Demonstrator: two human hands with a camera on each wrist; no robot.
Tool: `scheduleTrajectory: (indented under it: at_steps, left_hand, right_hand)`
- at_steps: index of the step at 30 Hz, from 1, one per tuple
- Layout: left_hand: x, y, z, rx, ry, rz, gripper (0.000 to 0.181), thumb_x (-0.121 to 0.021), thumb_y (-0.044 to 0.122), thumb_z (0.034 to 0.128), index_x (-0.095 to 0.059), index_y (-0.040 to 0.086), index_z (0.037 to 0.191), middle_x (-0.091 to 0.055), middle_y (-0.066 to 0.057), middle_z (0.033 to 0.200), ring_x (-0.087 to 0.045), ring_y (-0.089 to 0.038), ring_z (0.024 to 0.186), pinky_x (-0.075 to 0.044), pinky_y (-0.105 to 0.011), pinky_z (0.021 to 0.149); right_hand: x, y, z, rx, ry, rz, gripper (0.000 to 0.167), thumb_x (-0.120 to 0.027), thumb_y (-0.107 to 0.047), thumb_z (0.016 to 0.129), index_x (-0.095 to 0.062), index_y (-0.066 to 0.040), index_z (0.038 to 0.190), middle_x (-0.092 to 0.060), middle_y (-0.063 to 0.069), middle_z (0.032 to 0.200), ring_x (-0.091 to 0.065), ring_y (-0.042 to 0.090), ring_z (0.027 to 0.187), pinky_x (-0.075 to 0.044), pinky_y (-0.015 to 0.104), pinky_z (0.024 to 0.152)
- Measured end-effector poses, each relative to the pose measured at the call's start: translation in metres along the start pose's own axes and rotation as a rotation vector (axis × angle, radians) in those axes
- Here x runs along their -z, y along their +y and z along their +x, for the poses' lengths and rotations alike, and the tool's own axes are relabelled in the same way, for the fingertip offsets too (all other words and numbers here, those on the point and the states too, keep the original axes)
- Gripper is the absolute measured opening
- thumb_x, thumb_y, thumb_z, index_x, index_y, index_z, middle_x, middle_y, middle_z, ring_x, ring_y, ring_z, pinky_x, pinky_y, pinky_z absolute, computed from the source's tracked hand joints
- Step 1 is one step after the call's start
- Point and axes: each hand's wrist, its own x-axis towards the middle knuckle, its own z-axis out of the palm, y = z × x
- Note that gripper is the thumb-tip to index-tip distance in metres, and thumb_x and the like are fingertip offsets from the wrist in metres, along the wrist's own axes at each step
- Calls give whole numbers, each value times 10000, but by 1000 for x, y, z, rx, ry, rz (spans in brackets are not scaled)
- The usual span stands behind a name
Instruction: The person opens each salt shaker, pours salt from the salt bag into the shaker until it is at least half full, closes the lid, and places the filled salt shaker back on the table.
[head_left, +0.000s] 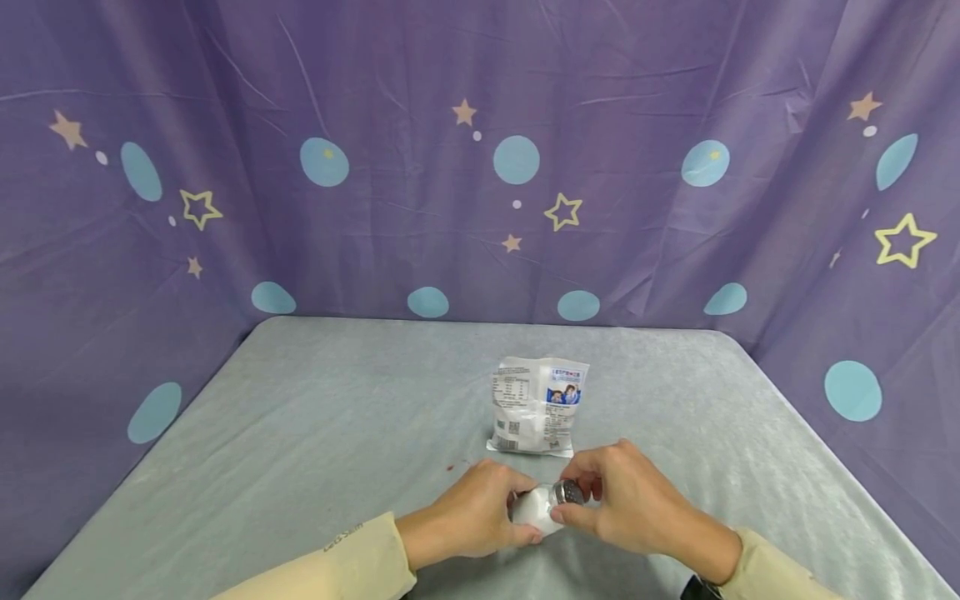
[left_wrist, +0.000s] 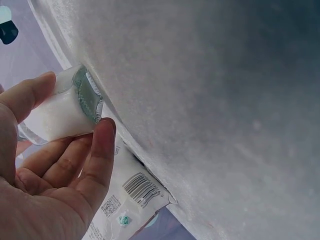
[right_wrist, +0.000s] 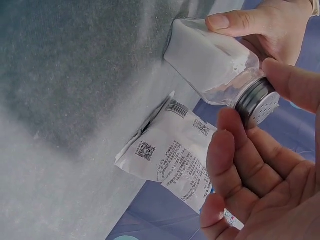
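Note:
A clear glass salt shaker (head_left: 536, 509) with white contents lies tilted between both hands, its perforated metal cap (right_wrist: 257, 102) toward the right. My left hand (head_left: 483, 510) grips the glass body, thumb on one side and fingers on the other, as the left wrist view shows around the shaker (left_wrist: 62, 110). With thumb and fingertips, my right hand (head_left: 630, 500) pinches the metal cap. Just beyond the hands stands a white printed packet (head_left: 536, 408) with barcodes and small text.
A pale grey cloth covers the table (head_left: 337, 400). Purple curtains (head_left: 420, 208) with stars and blue dots hang behind and at both sides. A small red speck (head_left: 450, 467) marks the cloth left of the packet.

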Motion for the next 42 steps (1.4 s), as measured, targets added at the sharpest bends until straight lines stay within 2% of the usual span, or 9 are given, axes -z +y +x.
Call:
scheduleTrajectory:
  at_steps: [4,9,15,21,26,29,33,38,42]
  left_hand:
    - [0,1,0,2,0,-3,213,-932,202,741,-783,221,891,-604,188,677,-510,49,595,-423,-145,516]
    - [0,1,-1,2,2,-7,233,-933,199,738,-792,212,923,-631,174,701,-533,52,619,-441,-138,535]
    - [0,1,0,13,-4,-14,242,-932,202,744,-800,203,947,-634,178,707,-540,55,624,-450,-139,537]
    - [0,1,0,20,-5,-15,240,-934,208,743,-797,204,939,-643,169,714,-558,39,633,-453,-141,544]
    - [0,-1,0,12,-9,-17,235,-928,210,751,-798,197,947,-637,181,713,-549,48,620,-445,-137,533]
    - [0,-2,0,2,-12,-11,220,-925,213,755,-794,205,932,-616,199,694,-525,60,600,-432,-135,518]
    - [0,-2,0,-5,-13,-9,212,-927,212,753,-791,216,916,-611,203,686,-521,62,599,-427,-137,520]
    - [1,-1,-1,5,-12,-9,207,-928,218,750,-785,231,899,-607,198,678,-516,54,598,-420,-143,523]
    - [1,0,-1,7,-11,-9,195,-926,215,750,-777,235,876,-591,202,662,-503,54,586,-411,-146,510]
  right_hand:
    - [-2,0,0,-3,21,-23,225,-852,-394,836,-667,-298,751,-538,-240,625,-480,-53,541,-423,196,486]
    - [-4,-1,0,-25,67,-91,347,-818,-460,852,-589,-311,638,-443,-260,530,-404,-71,482,-353,185,432]
    - [-6,-2,0,-61,82,-132,436,-781,-527,867,-539,-310,577,-395,-258,490,-360,-77,458,-316,186,414]
    - [-6,-1,1,-76,81,-164,426,-764,-595,852,-579,-314,590,-429,-260,515,-402,-62,485,-358,195,437]
    - [-3,-1,1,-61,81,-175,361,-792,-634,798,-662,-309,710,-483,-224,587,-430,-47,527,-383,198,473]
    - [1,-2,1,-31,70,-146,330,-856,-562,764,-703,-281,846,-535,-192,669,-456,-29,567,-402,202,502]
    - [6,-2,1,17,46,-110,366,-924,-379,713,-718,-252,987,-581,-182,765,-500,-4,633,-424,208,547]
    - [7,-2,2,90,25,-87,404,-926,-173,656,-718,-251,994,-601,-193,772,-530,7,653,-437,199,559]
    - [6,-2,2,113,12,-76,383,-926,-126,660,-727,-254,962,-601,-201,752,-538,5,654,-443,191,567]
